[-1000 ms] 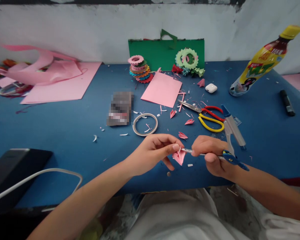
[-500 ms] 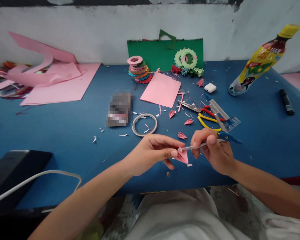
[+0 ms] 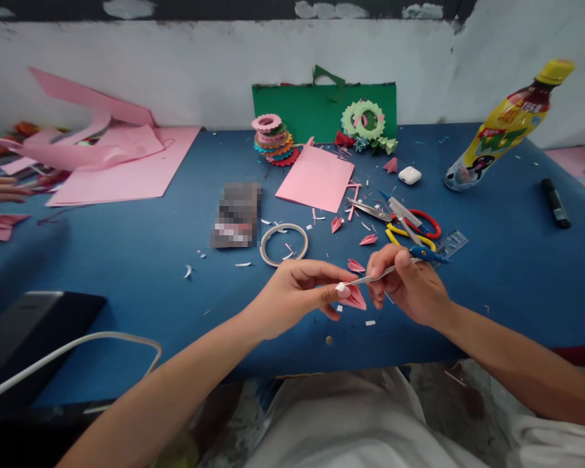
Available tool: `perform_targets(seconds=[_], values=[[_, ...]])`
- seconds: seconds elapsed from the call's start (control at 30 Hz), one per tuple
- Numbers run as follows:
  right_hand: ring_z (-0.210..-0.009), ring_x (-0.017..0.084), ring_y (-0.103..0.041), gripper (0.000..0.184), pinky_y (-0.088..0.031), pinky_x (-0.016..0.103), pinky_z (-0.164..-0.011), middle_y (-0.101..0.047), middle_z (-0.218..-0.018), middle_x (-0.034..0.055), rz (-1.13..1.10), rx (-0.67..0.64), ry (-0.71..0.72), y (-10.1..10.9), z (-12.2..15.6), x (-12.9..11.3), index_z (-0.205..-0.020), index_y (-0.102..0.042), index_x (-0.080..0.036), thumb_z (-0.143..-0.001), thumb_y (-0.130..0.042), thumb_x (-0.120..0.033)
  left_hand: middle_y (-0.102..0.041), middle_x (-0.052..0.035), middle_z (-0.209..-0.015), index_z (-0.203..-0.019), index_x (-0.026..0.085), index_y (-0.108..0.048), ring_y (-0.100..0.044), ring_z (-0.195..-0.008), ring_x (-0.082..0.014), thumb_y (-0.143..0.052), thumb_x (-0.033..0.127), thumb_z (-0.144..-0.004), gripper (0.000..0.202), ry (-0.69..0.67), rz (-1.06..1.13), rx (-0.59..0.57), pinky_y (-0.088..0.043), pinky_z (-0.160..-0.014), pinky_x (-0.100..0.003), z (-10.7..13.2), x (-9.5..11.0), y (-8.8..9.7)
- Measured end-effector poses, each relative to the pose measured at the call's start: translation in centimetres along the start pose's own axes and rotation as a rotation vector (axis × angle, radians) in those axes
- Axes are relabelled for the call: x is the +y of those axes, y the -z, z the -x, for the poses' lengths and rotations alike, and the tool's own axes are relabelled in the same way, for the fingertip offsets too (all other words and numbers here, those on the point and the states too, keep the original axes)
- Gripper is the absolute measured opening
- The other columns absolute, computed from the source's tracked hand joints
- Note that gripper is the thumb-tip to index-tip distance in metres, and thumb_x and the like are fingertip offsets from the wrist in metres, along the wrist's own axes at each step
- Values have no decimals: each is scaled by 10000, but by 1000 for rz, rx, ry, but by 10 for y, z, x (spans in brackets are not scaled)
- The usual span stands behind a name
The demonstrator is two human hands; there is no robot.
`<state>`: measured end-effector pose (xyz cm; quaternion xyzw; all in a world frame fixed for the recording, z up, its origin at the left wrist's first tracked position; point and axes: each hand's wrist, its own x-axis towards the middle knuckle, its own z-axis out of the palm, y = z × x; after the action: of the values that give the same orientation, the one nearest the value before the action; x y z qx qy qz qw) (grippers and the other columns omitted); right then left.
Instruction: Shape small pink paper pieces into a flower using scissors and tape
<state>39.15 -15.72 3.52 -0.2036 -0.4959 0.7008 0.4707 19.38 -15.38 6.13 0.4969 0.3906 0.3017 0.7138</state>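
My left hand (image 3: pixel 302 289) pinches a small folded pink paper piece (image 3: pixel 355 298) between thumb and fingers, above the table's front part. A tiny white scrap (image 3: pixel 341 286) sits at the paper's upper edge by my thumb. My right hand (image 3: pixel 409 286) is closed around one leg of what looks like a drawing compass (image 3: pixel 422 253) with a blue hinge. The tip of that leg reaches the white scrap. Its other leg points up and away over the scissors. Several similar folded pink pieces (image 3: pixel 355 265) lie just beyond my hands.
Scissors (image 3: pixel 412 224), a tape roll (image 3: pixel 283 245), a pink sheet (image 3: pixel 316 179) and paper scraps lie ahead. A stack of paper rings (image 3: pixel 273 140) stands farther back, a bottle (image 3: pixel 509 127) at right. Another person's hand (image 3: pixel 2 192) appears at far left, above a dark box (image 3: pixel 39 338).
The compass tip has shifted left with the white scrap, which now stands out at the paper's edge by my left thumb. Another person's hand has come in at far left.
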Motion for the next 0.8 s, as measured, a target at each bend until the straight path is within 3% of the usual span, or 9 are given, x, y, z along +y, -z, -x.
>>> perform_targets(seconds=[0.23, 0.33, 0.43, 0.5, 0.6, 0.8], values=[[-623, 78, -564, 279, -480, 196, -527, -565, -733, -15, 60, -13, 43, 1, -1, 3, -895, -618, -225, -910, -421, -422, -723, -16, -703, -826, 196, -724, -680, -664, -154, -700, 258, -732, 115, 13, 3, 11, -551, -497, -190, -2, -1, 0], [-573, 77, -531, 282, -436, 197, -499, -545, -692, -26, 186, 95, 80, 6, -4, 1, -867, -593, -225, -904, -420, -444, -722, -20, -723, -841, 197, -721, -681, -682, -152, -700, 256, -731, 126, -12, -29, 55, -554, -503, -185, -4, -2, 3], [-486, 64, -419, 400, -334, 196, -451, -457, -584, -41, 471, 259, 100, 14, -7, -7, -724, -551, -192, -900, -376, -506, -709, -25, -718, -830, 181, -710, -671, -662, -144, -692, 270, -738, 129, -32, -71, 124, -556, -497, -186, -9, -2, 8], [-464, 65, -366, 494, -290, 211, -451, -398, -532, -44, 719, 294, 14, 19, -9, -16, -609, -498, -177, -891, -342, -551, -688, -23, -707, -802, 169, -699, -649, -623, -127, -684, 296, -745, 141, -47, -82, 170, -550, -478, -182, -12, -2, 12], [-475, 84, -399, 570, -288, 235, -494, -378, -467, -37, 1116, 187, -216, 28, -12, -25, -511, -440, -175, -875, -320, -597, -630, -10, -681, -763, 156, -680, -591, -574, -95, -666, 334, -754, 178, -55, -83, 210, -537, -455, -174, -17, -3, 17], [-521, 127, -466, 635, -237, 262, -492, -508, -531, 8, 1689, 129, -439, 38, -19, -24, -504, -476, -185, -850, -245, -664, -526, 19, -632, -771, 170, -618, -492, -460, -56, -628, 364, -778, 194, 14, -35, 213, -399, -325, -127, -22, -4, 21]])
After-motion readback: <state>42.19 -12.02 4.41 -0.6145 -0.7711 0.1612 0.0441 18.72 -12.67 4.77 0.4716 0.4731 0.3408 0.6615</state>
